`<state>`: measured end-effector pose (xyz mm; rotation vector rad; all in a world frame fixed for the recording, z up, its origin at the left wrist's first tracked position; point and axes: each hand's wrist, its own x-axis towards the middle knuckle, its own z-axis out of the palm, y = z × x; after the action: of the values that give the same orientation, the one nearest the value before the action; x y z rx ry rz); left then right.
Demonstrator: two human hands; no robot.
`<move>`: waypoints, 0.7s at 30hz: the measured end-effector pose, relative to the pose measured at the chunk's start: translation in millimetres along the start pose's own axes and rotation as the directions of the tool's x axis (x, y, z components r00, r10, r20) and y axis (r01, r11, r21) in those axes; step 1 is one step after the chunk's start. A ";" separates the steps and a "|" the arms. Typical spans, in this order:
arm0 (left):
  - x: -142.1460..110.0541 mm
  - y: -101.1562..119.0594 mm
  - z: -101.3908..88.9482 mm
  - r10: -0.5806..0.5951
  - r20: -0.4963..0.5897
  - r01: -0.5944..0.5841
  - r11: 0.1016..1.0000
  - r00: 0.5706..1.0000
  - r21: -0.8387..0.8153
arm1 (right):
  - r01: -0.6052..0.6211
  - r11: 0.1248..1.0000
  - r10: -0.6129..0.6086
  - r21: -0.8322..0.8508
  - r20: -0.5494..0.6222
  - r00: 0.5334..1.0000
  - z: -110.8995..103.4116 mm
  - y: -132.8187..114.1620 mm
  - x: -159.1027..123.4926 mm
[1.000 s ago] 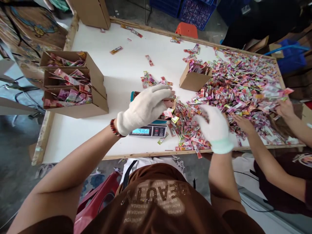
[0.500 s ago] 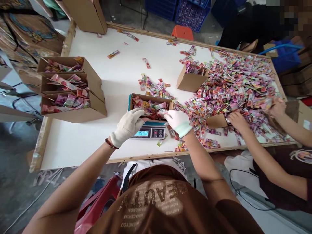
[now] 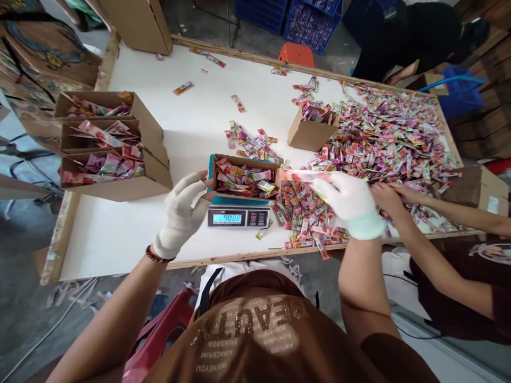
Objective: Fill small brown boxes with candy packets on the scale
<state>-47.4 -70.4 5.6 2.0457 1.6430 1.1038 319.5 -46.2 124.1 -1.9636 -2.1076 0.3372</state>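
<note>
An open cardboard box [image 3: 244, 194] full of colourful stick packets [image 3: 239, 171] sits on a digital scale [image 3: 238, 216] with a lit blue display. My left hand [image 3: 184, 213], in a white glove with bare fingertips, is at the box's left end, fingers apart and holding nothing. My right hand [image 3: 344, 199], also gloved, is to the right of the box above loose packets. A blurred stick packet [image 3: 304, 175] juts left from its fingers, and a greenish one may be under it.
Three filled cardboard boxes [image 3: 115, 178] stand on the left of the white table [image 3: 147, 74]. Another filled box [image 3: 311, 133] stands behind the scale, beside a large packet heap [image 3: 383, 127]. A co-worker's hands [image 3: 389, 198] are at the heap on the right.
My right hand has moved right from the box, with a stick packet in its fingers. My left hand has drawn back left and spread its fingers. The co-worker's hands have come together.
</note>
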 end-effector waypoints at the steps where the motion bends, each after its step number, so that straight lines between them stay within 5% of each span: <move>1: -4.3 -3.7 -6.6 -0.039 -0.025 0.039 0.999 0.999 0.004 | -0.061 0.998 0.059 -0.031 -0.049 0.997 -10.8 10.6 -6.5; 4: -19.3 -13.9 -20.9 -0.136 -0.076 0.137 0.991 0.988 0.006 | -0.200 0.976 0.181 -0.086 -0.190 0.965 -22.6 28.3 -16.4; 7: -29.9 -18.4 -27.9 -0.190 -0.051 0.191 0.982 0.980 0.005 | -0.077 0.997 0.077 0.007 -0.185 0.980 -4.1 12.5 -9.1; 10: -30.2 -13.8 -29.8 -0.218 -0.019 0.218 0.976 0.976 -0.008 | 0.156 0.987 -0.155 0.050 -0.020 0.988 30.7 -29.8 12.3; 13: -24.7 -3.8 -28.9 -0.216 -0.026 0.215 0.976 0.976 -0.037 | 0.302 0.952 -0.282 -0.059 0.222 0.933 66.1 -72.4 39.7; 17: -22.7 4.6 -27.0 -0.198 -0.036 0.195 0.979 0.980 -0.063 | 0.302 0.908 -0.128 -0.290 0.494 0.860 101.8 -102.4 68.9; 21: -28.4 3.0 -25.2 -0.189 -0.056 0.186 0.981 0.980 -0.057 | 0.278 0.894 -0.051 -0.353 0.535 0.843 120.1 -107.9 80.7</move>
<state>-64.8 -103.3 13.5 1.7993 1.7758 1.1392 173.0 26.2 47.5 -2.0489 -2.8888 0.4462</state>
